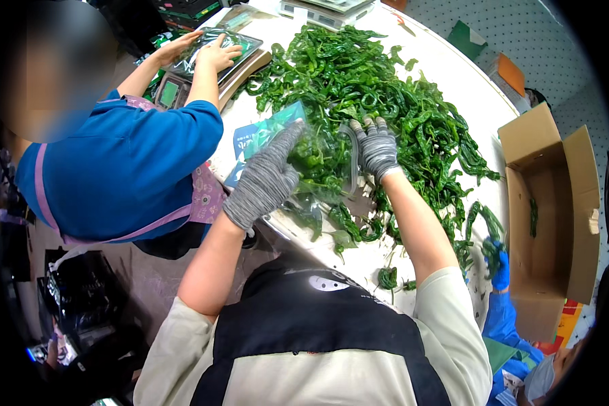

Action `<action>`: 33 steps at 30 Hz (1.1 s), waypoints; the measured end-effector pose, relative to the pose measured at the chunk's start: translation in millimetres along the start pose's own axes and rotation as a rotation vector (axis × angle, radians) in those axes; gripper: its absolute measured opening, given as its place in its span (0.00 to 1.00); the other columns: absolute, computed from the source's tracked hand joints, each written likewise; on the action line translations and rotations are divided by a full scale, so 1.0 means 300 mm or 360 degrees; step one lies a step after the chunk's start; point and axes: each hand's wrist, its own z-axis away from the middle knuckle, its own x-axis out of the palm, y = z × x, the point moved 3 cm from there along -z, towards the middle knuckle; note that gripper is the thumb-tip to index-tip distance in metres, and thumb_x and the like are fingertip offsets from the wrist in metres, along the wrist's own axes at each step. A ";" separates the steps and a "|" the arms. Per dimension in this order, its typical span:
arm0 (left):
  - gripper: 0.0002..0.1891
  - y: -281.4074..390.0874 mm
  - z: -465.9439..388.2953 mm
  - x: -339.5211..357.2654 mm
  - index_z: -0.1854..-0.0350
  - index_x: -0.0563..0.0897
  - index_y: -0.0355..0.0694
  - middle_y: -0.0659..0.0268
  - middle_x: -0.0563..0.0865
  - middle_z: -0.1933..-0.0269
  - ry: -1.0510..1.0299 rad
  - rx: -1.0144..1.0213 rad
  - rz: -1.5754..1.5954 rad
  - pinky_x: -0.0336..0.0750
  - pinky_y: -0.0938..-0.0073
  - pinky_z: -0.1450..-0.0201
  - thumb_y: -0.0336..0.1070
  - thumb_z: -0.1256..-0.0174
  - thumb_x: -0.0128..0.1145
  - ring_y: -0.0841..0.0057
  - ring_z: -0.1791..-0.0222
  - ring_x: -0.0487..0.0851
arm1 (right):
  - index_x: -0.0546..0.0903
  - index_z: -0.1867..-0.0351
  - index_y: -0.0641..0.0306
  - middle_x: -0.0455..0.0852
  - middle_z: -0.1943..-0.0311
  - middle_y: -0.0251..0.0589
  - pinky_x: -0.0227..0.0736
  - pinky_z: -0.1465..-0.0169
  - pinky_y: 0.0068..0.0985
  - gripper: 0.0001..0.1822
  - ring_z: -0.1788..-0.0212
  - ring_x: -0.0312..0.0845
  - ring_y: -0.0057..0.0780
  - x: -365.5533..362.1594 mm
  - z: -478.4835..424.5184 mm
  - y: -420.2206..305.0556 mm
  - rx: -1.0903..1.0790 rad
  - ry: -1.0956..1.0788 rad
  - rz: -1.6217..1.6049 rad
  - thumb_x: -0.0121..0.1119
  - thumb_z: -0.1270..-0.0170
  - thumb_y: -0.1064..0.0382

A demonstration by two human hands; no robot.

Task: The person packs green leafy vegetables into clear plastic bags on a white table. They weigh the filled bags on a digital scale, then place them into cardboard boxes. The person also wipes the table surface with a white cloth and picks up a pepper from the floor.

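My left hand (266, 177), in a grey knit glove, grips a clear plastic bag (318, 129) printed in blue and green. Green peppers (309, 157) show through its film. The bag's mouth faces right, towards my right hand (378, 147), also gloved in grey with worn fingertips. Those fingertips touch the large heap of long, wrinkled green peppers (406, 111) just beyond the bag. Whether they grasp any peppers is hidden from above.
At left, a co-worker's hands (215, 53) press a filled bag on a digital scale (170, 94). A blue-gloved hand (500, 266) holds peppers at lower right, beside an open cardboard box (548, 243). Another scale (325, 15) and orange-handled scissors (403, 23) lie on the white table (451, 66).
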 end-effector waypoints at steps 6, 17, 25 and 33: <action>0.35 -0.036 0.022 0.000 0.37 0.64 0.45 0.58 0.78 0.50 -0.0051 -0.0081 -0.0003 0.68 0.83 0.72 0.18 0.55 0.41 0.85 0.80 0.65 | 0.72 0.50 0.57 0.74 0.52 0.48 0.71 0.51 0.36 0.21 0.47 0.69 0.45 -0.089 -0.014 0.081 -0.0002 0.0007 -0.0080 0.49 0.50 0.68; 0.34 -0.026 -0.023 0.019 0.37 0.65 0.43 0.62 0.77 0.46 -0.0166 -0.0006 0.0187 0.70 0.81 0.57 0.22 0.55 0.44 0.86 0.69 0.70 | 0.74 0.52 0.59 0.79 0.61 0.37 0.78 0.64 0.24 0.22 0.62 0.77 0.26 -0.502 0.208 0.010 0.0165 0.0200 -0.3056 0.61 0.49 0.56; 0.31 0.001 -0.061 -0.094 0.40 0.68 0.38 0.67 0.79 0.52 -0.0065 -0.0063 0.0564 0.68 0.90 0.71 0.20 0.53 0.43 0.92 0.76 0.69 | 0.65 0.44 0.65 0.73 0.51 0.49 0.60 0.41 0.30 0.36 0.48 0.68 0.40 -0.387 -0.014 -0.289 -0.0440 0.0194 -0.2272 0.67 0.56 0.60; 0.25 -0.034 -0.081 -0.180 0.45 0.71 0.33 0.62 0.79 0.51 0.0217 0.0080 0.0530 0.72 0.84 0.59 0.32 0.49 0.54 0.79 0.58 0.78 | 0.63 0.39 0.63 0.78 0.52 0.48 0.67 0.46 0.27 0.37 0.50 0.74 0.31 -0.541 -0.033 -0.214 -0.0551 -0.0328 -0.1587 0.65 0.50 0.55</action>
